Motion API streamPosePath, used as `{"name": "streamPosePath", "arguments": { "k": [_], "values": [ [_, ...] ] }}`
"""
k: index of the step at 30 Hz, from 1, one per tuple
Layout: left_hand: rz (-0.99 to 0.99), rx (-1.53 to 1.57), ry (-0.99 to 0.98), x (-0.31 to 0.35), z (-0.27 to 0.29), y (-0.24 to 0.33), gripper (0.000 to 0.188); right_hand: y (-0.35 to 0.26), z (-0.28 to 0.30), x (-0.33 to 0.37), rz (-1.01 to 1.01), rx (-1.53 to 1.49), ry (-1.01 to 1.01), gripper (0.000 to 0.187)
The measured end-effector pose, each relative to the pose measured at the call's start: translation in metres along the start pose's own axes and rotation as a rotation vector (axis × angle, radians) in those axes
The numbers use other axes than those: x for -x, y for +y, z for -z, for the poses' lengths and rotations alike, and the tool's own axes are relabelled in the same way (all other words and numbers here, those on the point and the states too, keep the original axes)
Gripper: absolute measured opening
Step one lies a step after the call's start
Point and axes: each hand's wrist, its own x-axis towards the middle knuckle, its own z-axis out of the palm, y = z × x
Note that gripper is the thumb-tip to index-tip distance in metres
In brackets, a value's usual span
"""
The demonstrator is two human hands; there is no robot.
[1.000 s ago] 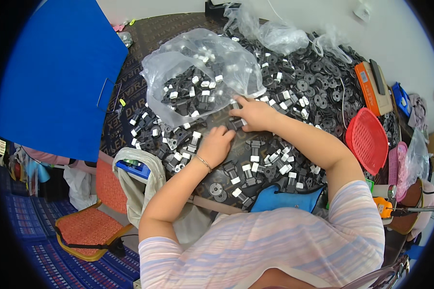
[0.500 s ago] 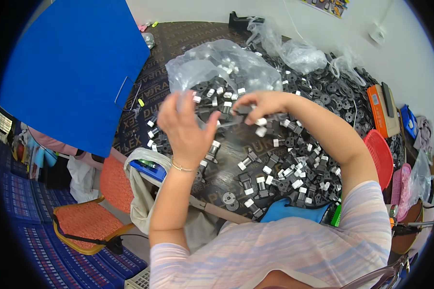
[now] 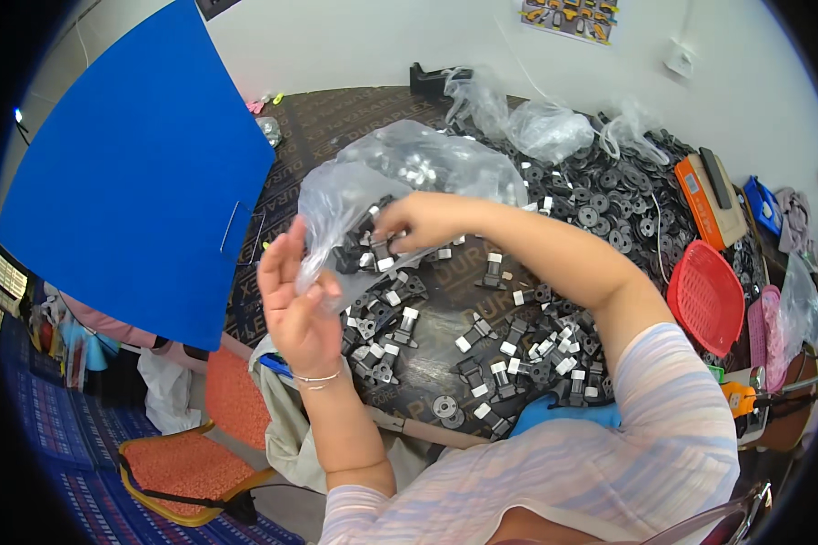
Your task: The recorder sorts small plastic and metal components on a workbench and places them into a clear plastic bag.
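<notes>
My left hand (image 3: 298, 304) holds the edge of a clear plastic bag (image 3: 323, 204) near its thumb, the other fingers raised. Inside the bag's far part, small white pieces (image 3: 420, 170) show through the film. At the bag's mouth my right hand (image 3: 416, 221) is closed with fingers curled on a black-and-white plastic part (image 3: 382, 247); its grip is partly hidden. More black parts with white ends (image 3: 395, 295) lie just below the bag. Another loose heap of such parts (image 3: 554, 350) spreads on the table closer to me.
Black discs (image 3: 609, 195) are piled at the back right. A red basket (image 3: 707, 300) stands on the right, near an orange-and-beige device (image 3: 707, 200). A large blue board (image 3: 145, 173) rises on the left, beside orange chairs (image 3: 177, 463). Crumpled clear bags (image 3: 550, 132) lie at the back.
My right hand has moved left to the bag's mouth. My left hand has come down and left, drawing the bag's edge with it. The view has tilted upward.
</notes>
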Motion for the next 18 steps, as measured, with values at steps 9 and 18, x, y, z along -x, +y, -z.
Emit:
{"name": "streamPosePath", "arguments": {
  "k": [9,18],
  "values": [
    [-0.006,-1.342,0.076,0.019,-0.033,0.007,0.041,0.045,0.017,0.037,-0.604,0.078,0.015,0.035],
    [0.129,-0.146,0.086,0.023,-0.004,-0.011,0.014,0.052,-0.009,0.046,-0.747,0.282,-0.054,0.044]
  ]
}}
